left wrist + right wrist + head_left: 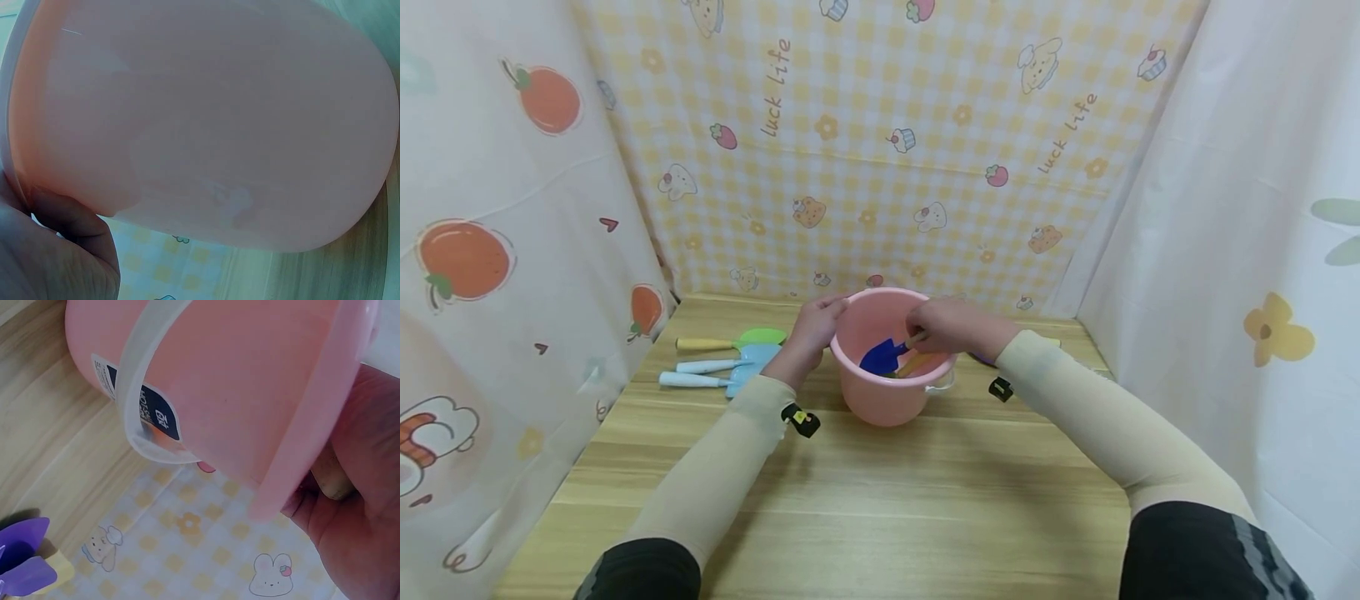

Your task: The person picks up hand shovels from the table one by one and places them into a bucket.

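A pink bucket (883, 404) stands upright on the wooden table. My left hand (814, 332) grips its rim on the left side; in the left wrist view the fingers curl over that rim. Over the bucket's opening, my right hand (946, 325) holds a small blue shovel (882, 357) by its wooden handle (332, 478). The blue blade points down and left inside the bucket. Another yellowish handle (917, 363) lies in the bucket, its other end hidden. A white bail handle (130, 406) hangs on the bucket's right side.
Left of the bucket lie a green shovel (760, 337) and two light blue tools, one of them a shovel (758, 353). A purple tool (25, 556) lies to the right, mostly behind my right arm in the head view. Patterned cloth (865, 167) walls the table's back and sides.
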Demonstrator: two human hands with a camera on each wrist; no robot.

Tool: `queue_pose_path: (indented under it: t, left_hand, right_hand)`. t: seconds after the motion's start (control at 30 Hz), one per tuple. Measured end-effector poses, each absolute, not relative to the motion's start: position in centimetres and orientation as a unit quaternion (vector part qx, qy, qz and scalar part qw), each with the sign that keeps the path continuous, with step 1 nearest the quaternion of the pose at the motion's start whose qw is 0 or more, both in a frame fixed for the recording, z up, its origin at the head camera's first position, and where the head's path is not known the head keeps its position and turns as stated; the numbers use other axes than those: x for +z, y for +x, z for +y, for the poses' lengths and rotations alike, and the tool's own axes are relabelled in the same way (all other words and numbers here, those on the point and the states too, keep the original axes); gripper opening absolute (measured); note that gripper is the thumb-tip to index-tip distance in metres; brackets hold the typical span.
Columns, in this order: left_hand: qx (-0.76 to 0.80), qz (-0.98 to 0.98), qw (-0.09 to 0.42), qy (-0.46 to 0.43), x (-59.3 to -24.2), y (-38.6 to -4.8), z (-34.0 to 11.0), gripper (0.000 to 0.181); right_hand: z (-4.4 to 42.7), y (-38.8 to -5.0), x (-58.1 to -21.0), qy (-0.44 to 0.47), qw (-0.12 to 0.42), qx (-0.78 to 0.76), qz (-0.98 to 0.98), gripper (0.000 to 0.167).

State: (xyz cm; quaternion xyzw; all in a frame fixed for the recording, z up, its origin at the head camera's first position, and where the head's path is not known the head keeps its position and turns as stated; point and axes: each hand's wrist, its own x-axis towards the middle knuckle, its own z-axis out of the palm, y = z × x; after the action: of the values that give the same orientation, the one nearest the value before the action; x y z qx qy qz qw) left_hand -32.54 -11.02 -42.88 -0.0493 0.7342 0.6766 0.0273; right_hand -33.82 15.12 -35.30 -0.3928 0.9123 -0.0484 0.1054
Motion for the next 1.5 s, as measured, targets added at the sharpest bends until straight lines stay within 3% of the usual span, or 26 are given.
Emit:
queue_pose_path:
  t: [1.5]
  left_hand:
    - [0.678,0.733,0.021,-0.044,-42.7,-32.2,-10.9,0.045]
  right_hand:
    - [13.9,-35.0,-37.3,-0.390,0.144,-0.036,0.909,0.019]
